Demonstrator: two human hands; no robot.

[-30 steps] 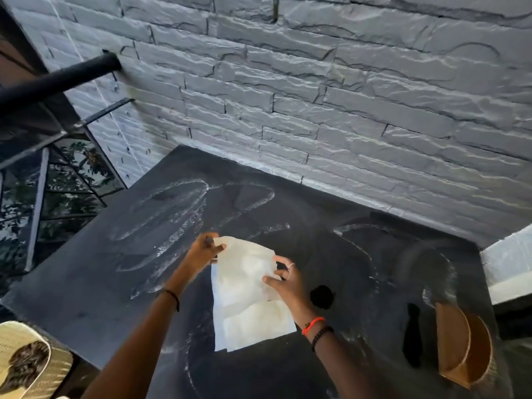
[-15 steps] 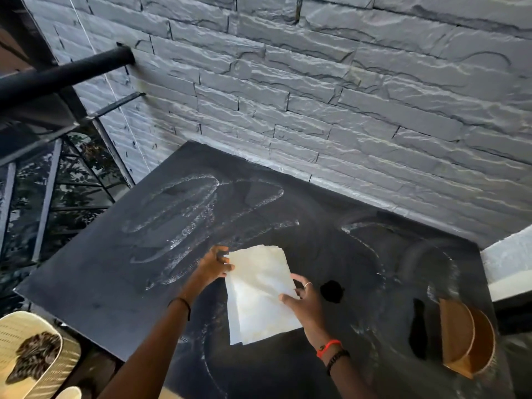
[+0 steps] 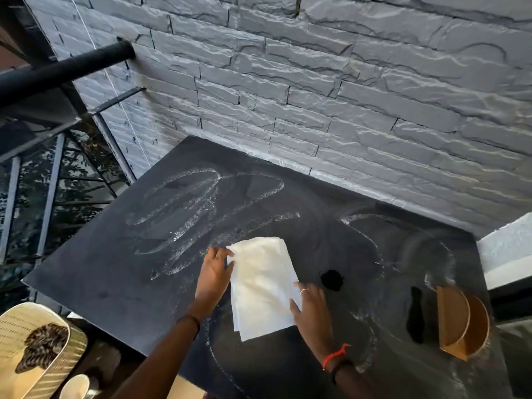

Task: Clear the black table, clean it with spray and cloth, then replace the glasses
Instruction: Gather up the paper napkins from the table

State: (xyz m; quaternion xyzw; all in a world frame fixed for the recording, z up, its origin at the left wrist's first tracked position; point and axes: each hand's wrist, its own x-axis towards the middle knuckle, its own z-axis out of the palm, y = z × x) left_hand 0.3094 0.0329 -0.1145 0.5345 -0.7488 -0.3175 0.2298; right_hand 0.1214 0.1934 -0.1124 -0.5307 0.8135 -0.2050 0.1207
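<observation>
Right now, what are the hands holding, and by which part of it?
Both hold the folded white cloth: the left hand pinches its upper left edge, the right hand grips its right edge, lower down.

On black table (image 3: pixel 100 269): white folded cloth (image 3: pixel 263 286) centre-front, left hand (image 3: pixel 214 276) at its left edge, right hand (image 3: pixel 312 308) at right; half-round wooden holder (image 3: pixel 457 323) far right.

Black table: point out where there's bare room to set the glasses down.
Widest bare stretch: the table, from its left edge to the left hand, streaked with smears. Another: along the wall, beyond the cloth. Crowded: the centre, where the left hand and right hand hold the cloth, and the holder at the right edge.
</observation>
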